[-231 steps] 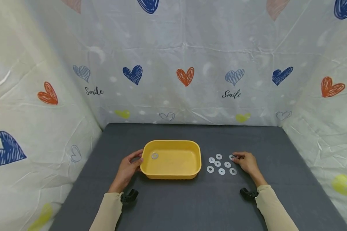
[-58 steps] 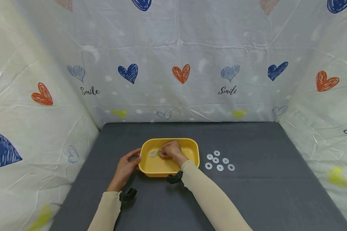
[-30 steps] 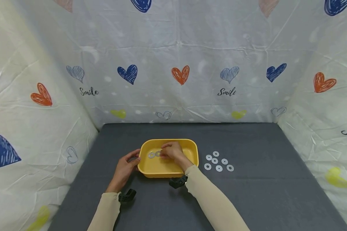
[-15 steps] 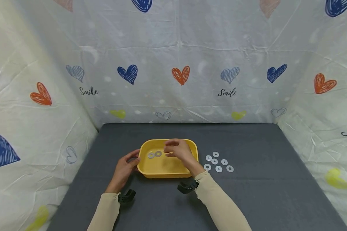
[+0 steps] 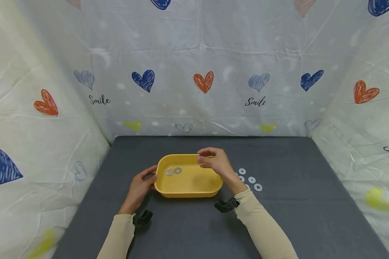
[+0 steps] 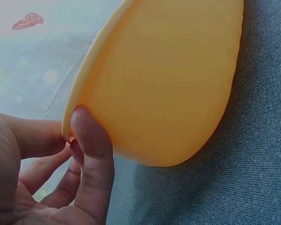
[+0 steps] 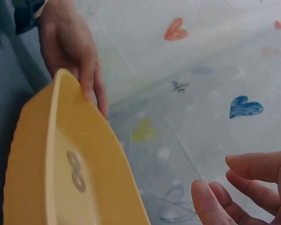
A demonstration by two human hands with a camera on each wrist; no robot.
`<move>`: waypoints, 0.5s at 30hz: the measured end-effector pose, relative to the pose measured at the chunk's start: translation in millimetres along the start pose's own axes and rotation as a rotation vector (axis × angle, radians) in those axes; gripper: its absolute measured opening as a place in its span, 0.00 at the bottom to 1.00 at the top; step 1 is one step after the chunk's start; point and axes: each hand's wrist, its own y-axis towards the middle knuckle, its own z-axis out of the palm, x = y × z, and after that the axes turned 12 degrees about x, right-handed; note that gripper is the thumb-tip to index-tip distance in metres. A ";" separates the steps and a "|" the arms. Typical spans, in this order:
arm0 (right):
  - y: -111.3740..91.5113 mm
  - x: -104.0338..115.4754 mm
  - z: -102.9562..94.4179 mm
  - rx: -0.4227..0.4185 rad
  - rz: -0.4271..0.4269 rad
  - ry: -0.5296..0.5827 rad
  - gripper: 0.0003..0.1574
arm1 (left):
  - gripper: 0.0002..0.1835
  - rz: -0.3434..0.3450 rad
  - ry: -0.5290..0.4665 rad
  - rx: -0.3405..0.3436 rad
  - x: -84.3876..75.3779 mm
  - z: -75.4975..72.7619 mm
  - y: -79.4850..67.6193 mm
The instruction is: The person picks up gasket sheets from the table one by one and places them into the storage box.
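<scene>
My left hand (image 5: 138, 190) grips the left end of a yellow plastic tray (image 5: 188, 181). In the left wrist view, its thumb and fingers pinch the rim. Two flat grey washers (image 5: 175, 171) lie side by side on the tray's floor, toward the left; the right wrist view also shows these washers (image 7: 78, 183). My right hand (image 5: 218, 162) is above the tray's right end with fingers apart, holding nothing. Several more washers (image 5: 260, 187) lie on the table to the right, some partly hidden behind my right wrist.
A dark grey cloth covers the table (image 5: 291, 223). White sheeting (image 5: 230, 118) printed with hearts stands behind it and along both sides. Black wrist-worn devices sit on the left wrist (image 5: 143, 218) and the right wrist (image 5: 227, 205).
My right hand took a washer from the table group, set it in the tray beside the first, let go, and moved up and right. My left hand stayed at the rim.
</scene>
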 end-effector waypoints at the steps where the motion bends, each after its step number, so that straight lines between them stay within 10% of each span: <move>1: -1.8 0.6 -4.2 -0.002 -0.001 -0.011 0.14 | 0.25 0.000 -0.001 -0.001 -0.6 -0.3 0.2; 15: -36.1 -8.4 -64.7 -0.088 -0.069 -0.240 0.20 | 0.25 -0.007 -0.021 0.006 0.6 -1.6 0.5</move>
